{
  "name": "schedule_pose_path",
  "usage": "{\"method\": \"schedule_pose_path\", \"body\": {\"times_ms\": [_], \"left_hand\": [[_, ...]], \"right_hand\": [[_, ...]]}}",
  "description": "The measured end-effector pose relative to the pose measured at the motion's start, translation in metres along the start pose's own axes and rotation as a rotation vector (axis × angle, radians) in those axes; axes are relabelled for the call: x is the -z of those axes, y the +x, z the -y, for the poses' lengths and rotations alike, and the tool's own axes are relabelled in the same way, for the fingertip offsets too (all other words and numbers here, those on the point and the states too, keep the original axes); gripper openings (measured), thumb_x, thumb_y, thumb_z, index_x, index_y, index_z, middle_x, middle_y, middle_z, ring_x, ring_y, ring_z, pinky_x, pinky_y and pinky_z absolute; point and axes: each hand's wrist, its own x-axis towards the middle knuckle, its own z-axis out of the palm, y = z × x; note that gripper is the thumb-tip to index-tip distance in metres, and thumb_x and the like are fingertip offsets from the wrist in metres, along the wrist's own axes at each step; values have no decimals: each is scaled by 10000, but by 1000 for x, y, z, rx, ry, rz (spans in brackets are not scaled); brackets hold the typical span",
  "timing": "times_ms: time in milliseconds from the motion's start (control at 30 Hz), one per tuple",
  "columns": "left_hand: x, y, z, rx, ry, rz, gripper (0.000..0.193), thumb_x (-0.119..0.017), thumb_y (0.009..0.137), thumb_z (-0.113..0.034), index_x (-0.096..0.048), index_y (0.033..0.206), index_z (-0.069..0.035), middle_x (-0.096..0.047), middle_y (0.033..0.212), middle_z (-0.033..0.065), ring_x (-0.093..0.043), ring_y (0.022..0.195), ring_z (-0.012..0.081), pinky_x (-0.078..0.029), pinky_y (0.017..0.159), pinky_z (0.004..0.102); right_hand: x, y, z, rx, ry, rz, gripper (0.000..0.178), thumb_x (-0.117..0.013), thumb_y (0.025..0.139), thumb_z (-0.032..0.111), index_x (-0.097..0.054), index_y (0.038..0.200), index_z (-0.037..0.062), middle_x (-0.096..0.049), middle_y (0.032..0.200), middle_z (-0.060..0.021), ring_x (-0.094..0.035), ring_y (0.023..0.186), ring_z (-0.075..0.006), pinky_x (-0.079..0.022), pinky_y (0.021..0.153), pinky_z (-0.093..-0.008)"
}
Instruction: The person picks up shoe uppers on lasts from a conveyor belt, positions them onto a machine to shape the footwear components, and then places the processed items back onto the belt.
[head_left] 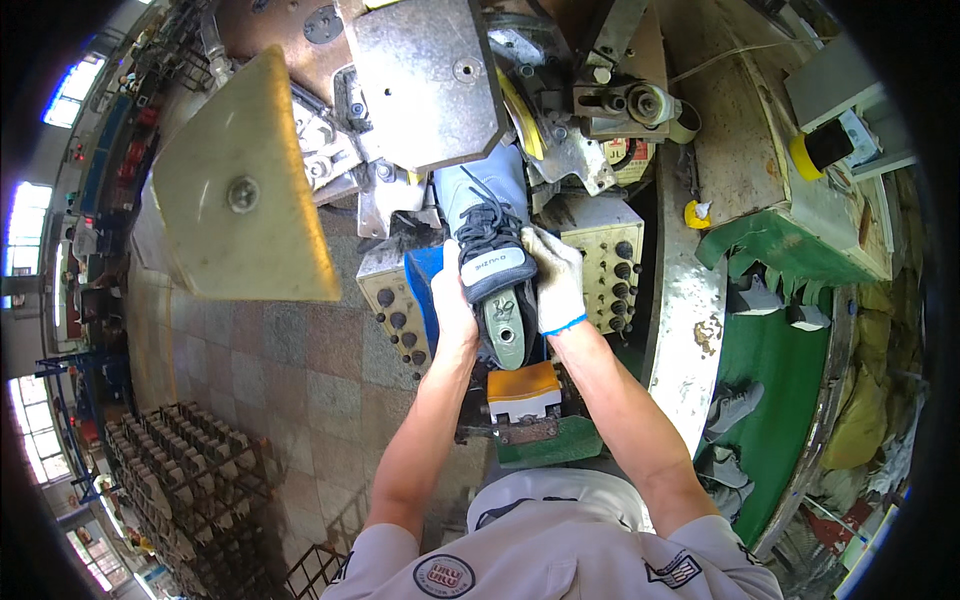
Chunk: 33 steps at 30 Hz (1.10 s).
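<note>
A grey-blue shoe upper [492, 205] with dark laces sits on a green shoe last [505, 345], its toe end under the metal plate [425, 80] of a machine. The last's top, with a round hole, shows at the heel end nearest me. My left hand [452, 302] is closed against the shoe's left side. On the opposite side my right hand [555, 280], in a white glove with a blue cuff, grips it too. Below the heel is an orange-topped block [524, 383] on the machine. The shoe's toe is hidden beneath the plate.
A yellowed guard panel [240, 190] hangs at the left. Control boxes with black knobs [622, 270] flank the shoe. To the right, grey shoe uppers [735, 408] lie on a green conveyor [785, 400]. A rack [185, 460] stands at the lower left.
</note>
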Motion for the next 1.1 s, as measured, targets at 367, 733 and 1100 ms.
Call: {"method": "schedule_pose_path", "body": {"times_ms": [367,733,1100], "left_hand": [[99,-78,49,-66,644,-413,468,-721,919,-282,-642,1217,71,-691,1029,98,-633,923,151,-511,841,292],[146,-113,231,277,959,-589,646,-751,774,-291,-554,1218,136,-644,1122,356,-640,1070,463,-512,909,476],[88,-197,-15,121,1164,-297,691,-904,590,-177,-606,1186,6,-724,1004,225,-702,945,382,-544,839,444]], "right_hand": [[75,-58,41,51,-196,-115,419,-653,934,194,-616,1274,-49,-582,1368,-141,-608,1181,-212,-574,885,-359],[148,-148,86,53,-222,-219,485,-607,980,156,-484,1356,-124,-574,1340,-217,-619,1195,-328,-601,843,-372],[98,-171,129,-70,-245,-61,480,-657,930,121,-523,1316,-129,-632,1257,-217,-676,1075,-269,-578,850,-330]]}}
